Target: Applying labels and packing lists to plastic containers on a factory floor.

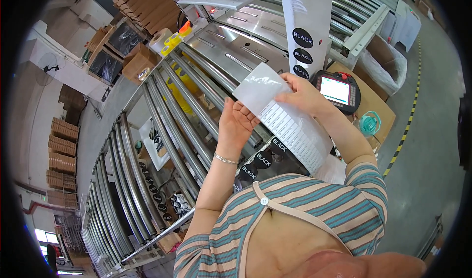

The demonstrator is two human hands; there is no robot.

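My right hand (306, 96) pinches a sheet of white labels (295, 130) near its upper part, the thumb on its face. Above the rows of small printed labels, the sheet's upper end is a bare, glossy backing that catches the light. My left hand (237, 125) is turned palm up beside the sheet's left edge, thumb apart and fingers loosely bent. Its fingertips come close to the sheet; whether they touch it I cannot tell. The sheet's lower end hangs toward my body, over a dark surface with round black stickers (264, 159).
A roller conveyor (177, 115) runs along my left, with yellow tape rolls (172, 43) at its far end. An upright white panel (307, 22) stands ahead. To the right are a control tablet (336, 90), a green-lidded container (368, 124) and a lined carton (381, 64).
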